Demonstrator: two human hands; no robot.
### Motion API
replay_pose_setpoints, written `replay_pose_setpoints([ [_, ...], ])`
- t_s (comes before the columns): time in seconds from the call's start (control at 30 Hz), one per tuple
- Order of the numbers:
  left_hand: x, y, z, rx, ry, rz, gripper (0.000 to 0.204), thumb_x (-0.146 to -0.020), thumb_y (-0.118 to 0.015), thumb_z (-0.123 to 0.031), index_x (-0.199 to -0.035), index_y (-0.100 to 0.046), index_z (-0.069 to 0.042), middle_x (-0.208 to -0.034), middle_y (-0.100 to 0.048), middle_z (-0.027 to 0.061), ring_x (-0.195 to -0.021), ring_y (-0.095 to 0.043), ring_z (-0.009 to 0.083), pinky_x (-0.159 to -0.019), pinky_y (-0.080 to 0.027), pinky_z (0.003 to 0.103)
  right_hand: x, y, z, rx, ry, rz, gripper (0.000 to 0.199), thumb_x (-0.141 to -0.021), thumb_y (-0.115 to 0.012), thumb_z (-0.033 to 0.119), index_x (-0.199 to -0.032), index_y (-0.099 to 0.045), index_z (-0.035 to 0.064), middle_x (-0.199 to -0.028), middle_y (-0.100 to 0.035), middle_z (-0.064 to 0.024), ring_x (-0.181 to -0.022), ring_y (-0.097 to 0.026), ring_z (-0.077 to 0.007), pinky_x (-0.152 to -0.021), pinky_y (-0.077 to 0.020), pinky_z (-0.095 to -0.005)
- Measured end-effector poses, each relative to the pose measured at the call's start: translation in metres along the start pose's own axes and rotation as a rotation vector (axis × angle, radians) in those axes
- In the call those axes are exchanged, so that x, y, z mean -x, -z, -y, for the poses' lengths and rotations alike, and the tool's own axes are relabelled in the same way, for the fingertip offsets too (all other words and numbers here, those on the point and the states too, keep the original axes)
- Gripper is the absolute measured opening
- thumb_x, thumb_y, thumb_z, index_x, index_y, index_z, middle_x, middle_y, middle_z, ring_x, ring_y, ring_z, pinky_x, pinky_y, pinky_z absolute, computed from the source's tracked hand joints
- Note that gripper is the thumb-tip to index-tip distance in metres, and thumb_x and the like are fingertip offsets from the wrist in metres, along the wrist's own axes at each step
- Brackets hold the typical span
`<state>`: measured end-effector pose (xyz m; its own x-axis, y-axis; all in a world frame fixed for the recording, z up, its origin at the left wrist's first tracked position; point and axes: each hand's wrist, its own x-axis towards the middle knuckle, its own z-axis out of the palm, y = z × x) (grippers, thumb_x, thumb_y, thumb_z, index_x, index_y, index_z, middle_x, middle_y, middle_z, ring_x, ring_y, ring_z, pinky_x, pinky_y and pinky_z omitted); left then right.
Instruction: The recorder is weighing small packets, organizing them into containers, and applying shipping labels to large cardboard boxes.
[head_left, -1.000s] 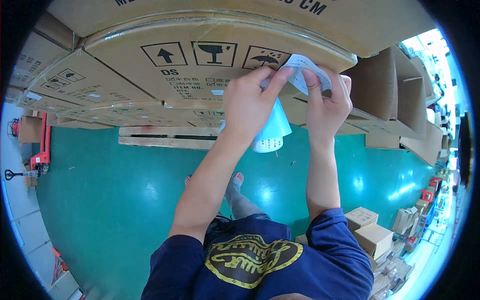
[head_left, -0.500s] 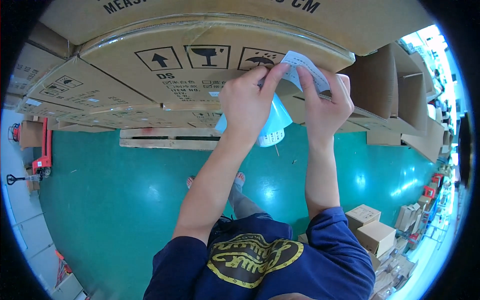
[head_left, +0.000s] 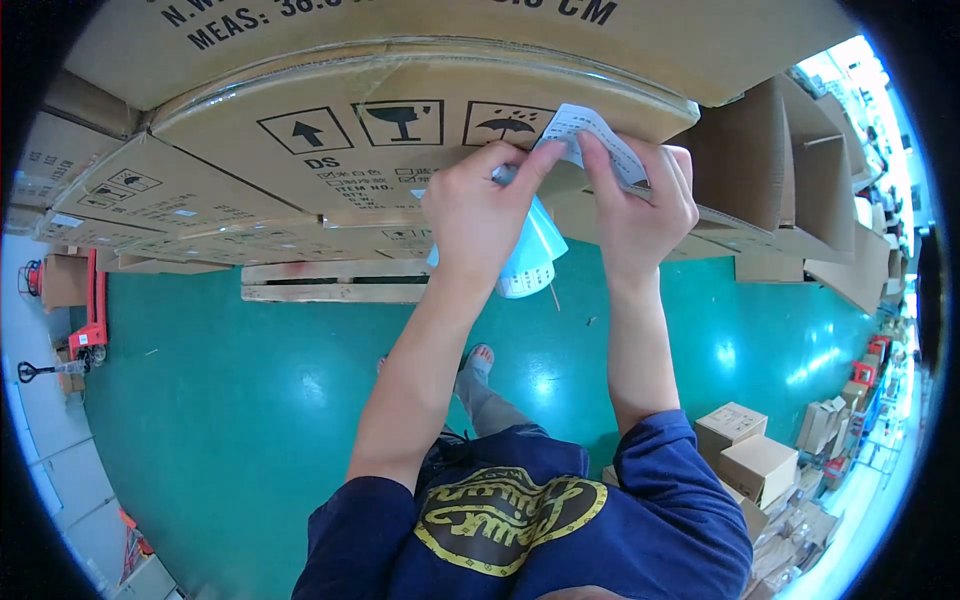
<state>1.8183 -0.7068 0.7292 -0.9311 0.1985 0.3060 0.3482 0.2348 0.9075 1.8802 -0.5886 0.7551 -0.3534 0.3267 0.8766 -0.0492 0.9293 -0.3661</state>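
Note:
My left hand (head_left: 478,205) is closed on a strip of labels with light blue backing (head_left: 537,243), which curls down below the fingers. At its lower curl some white printed labels show. A white printed label (head_left: 612,140) stretches between my two hands, its upper edge bowed. Thumb and fingers of my right hand (head_left: 648,210) pinch the label's right part. Whether the label has come fully off the backing is hidden by my fingers. Both hands are in front of a cardboard carton (head_left: 230,130) with black printed handling symbols.
Another carton (head_left: 400,25) is stacked above, and more stand to the left. A wooden pallet (head_left: 330,290) lies below. Open cartons (head_left: 745,150) are at the right, small boxes (head_left: 755,465) on the green floor (head_left: 230,400). A red pallet jack (head_left: 92,310) stands far left.
Both hands, with the label and the strip, have shifted slightly left in the picture. The view has also moved a little. The grip looks the same.

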Motion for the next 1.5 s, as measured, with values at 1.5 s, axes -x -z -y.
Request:
replay_pose_setpoints([
  [1.5, 0.004, 0.013, -0.001, 0.124, 0.041, 0.068, 0.025, -0.082, -0.081, -0.024, -0.079, -0.071, -0.001, -0.062, -0.059, -0.0021, -0.056, -0.048, 0.0037, -0.051, -0.038, 0.022, 0.014, 0.010, 0.006, -0.504, -0.412, -0.082, 0.035, -0.082, -0.077, 0.004, -0.109, -0.055, 0.0014, -0.087, -0.064, -0.0059, -0.076, -0.063, -0.0106, -0.070, -0.0537, -0.0249],
])
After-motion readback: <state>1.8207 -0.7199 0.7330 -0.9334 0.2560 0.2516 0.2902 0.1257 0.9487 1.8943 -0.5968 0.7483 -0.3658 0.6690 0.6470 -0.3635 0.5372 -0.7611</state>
